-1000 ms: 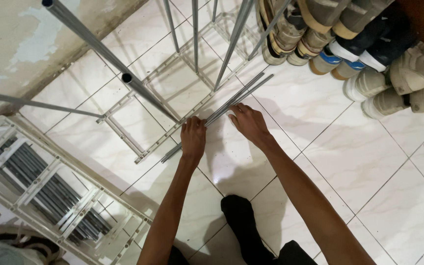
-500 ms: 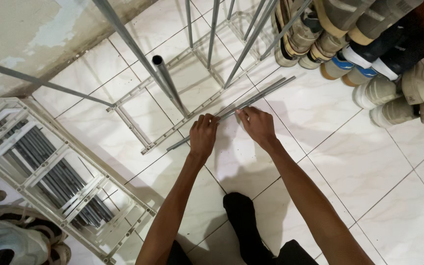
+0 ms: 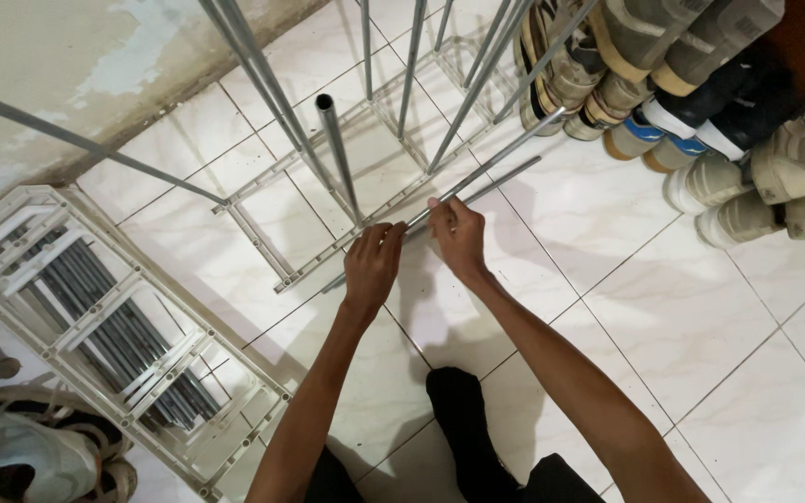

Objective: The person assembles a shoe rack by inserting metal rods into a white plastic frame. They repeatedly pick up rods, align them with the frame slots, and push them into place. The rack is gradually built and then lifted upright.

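Right hand [image 3: 458,237] is gripping a thin metal rod [image 3: 505,154] lifted off the floor tiles [image 3: 607,242], left hand [image 3: 372,264] is pinching its lower end beside the plastic frame [image 3: 263,247]; the raised tip is risking striking the upright poles [image 3: 337,149].

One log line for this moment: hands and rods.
left hand: on floor rods | right hand: lifting one rod | white frame: beside
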